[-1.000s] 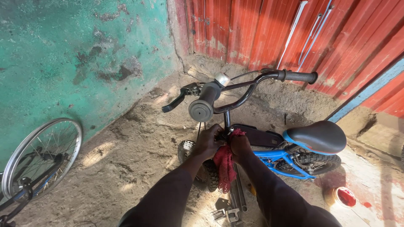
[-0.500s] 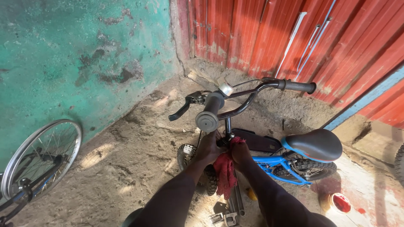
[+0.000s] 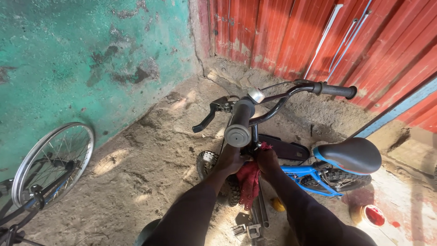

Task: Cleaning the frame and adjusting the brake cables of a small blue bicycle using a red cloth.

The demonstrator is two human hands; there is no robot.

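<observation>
Dirt floor (image 3: 150, 150): one blue bicycle (image 3: 314, 175), two hands' fingers (image 3: 234, 159) apparently clenched around one red rag (image 3: 248, 180).

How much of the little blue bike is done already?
Done: the handlebar and black saddle sit in place on the blue bike. In hand: the left hand and right hand press a red rag around the stem. Left: tools lie on the ground, and how much more needs wiping cannot be told.
</observation>
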